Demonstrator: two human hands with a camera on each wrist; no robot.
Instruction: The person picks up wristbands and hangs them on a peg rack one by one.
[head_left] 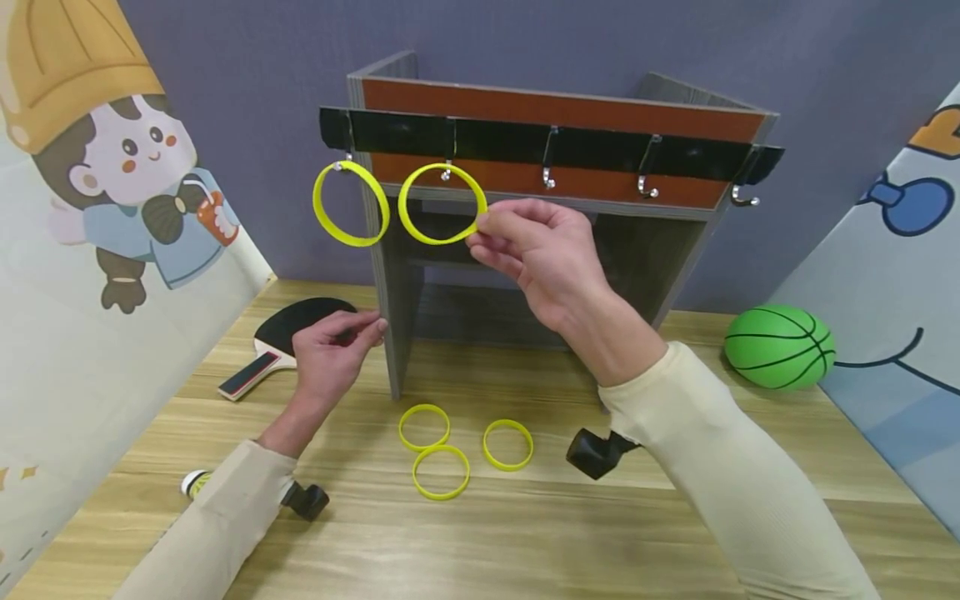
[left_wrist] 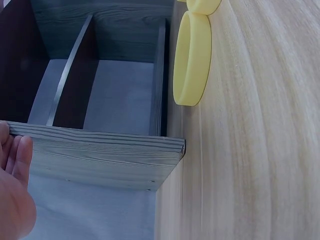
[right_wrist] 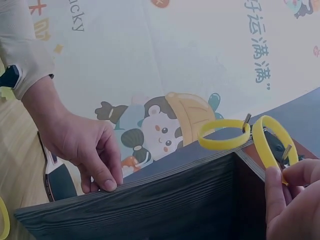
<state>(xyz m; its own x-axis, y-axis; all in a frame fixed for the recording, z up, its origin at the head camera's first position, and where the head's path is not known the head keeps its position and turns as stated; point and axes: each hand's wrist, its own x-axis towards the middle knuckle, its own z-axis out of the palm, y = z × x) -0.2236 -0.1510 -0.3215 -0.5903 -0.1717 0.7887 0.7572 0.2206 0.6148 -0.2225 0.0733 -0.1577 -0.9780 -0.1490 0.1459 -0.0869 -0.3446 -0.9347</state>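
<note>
My right hand (head_left: 543, 250) pinches the right side of a yellow ring (head_left: 442, 204). The ring's top overlaps the tip of the second hook (head_left: 447, 171); in the right wrist view that hook shows inside the loop. Another yellow ring (head_left: 351, 204) hangs from the leftmost hook, tilted. Lower down, my left hand (head_left: 333, 346) holds the front edge of the wooden stand's left side panel (head_left: 390, 333) with its fingertips. In the left wrist view those fingers (left_wrist: 21, 160) lie along the panel's outer face, the thumb hidden. Three more yellow rings (head_left: 508, 445) lie on the table before the stand.
A black bar (head_left: 495, 137) with several hooks crosses the stand's red-brown front board. Behind my left hand is a table tennis bat (head_left: 300, 321); a green ball (head_left: 780, 346) sits at the right. A white-and-yellow item (head_left: 197, 483) lies by the left sleeve. Printed walls flank the table.
</note>
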